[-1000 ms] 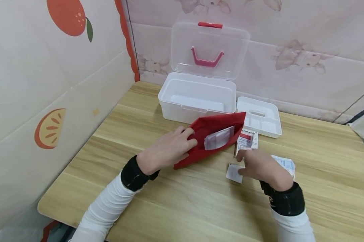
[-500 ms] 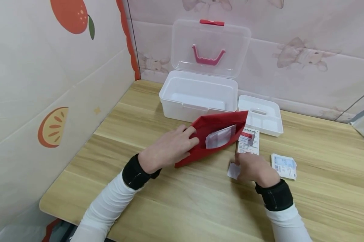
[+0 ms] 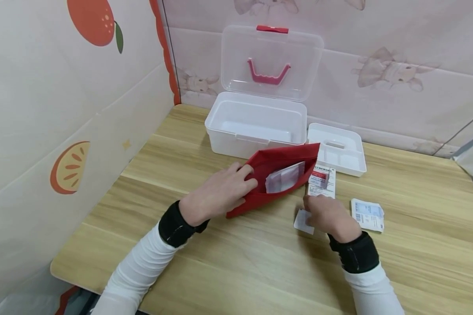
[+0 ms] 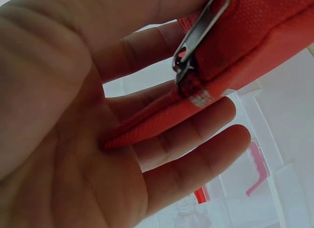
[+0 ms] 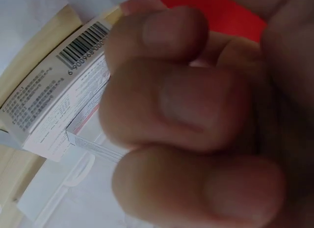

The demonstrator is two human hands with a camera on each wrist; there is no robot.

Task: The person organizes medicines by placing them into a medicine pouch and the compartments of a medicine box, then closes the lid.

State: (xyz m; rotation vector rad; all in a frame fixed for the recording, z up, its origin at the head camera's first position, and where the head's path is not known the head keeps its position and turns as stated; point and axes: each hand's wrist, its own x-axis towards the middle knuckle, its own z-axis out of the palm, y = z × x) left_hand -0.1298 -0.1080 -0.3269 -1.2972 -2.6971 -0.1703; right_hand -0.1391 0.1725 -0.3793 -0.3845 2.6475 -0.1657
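Observation:
My left hand (image 3: 220,192) grips the left end of a red zippered pouch (image 3: 244,204), its mouth gaping. The left wrist view shows the pouch's corner (image 4: 162,117) between thumb and fingers, beside a metal zipper pull (image 4: 201,34). Inside the pouch lie clear-wrapped white packets (image 3: 285,178). My right hand (image 3: 328,216) has curled fingers low over the table, overlapping a small white square packet (image 3: 302,222). Just beyond it are a white printed box (image 3: 326,186) and a smaller red-and-white box (image 3: 318,177) on top. I cannot tell whether the right fingers pinch anything.
Behind the pouch stands a white plastic case (image 3: 236,142) with its clear lid (image 3: 307,57) raised against the wall. A white divided tray (image 3: 354,168) lies to the case's right. A blue-and-white printed packet (image 3: 368,215) rests right of my right hand.
My right hand has moved slightly left and its fingers have curled beside the small square packet, uncovering the blue-and-white packet. The left hand and pouch stay in place.

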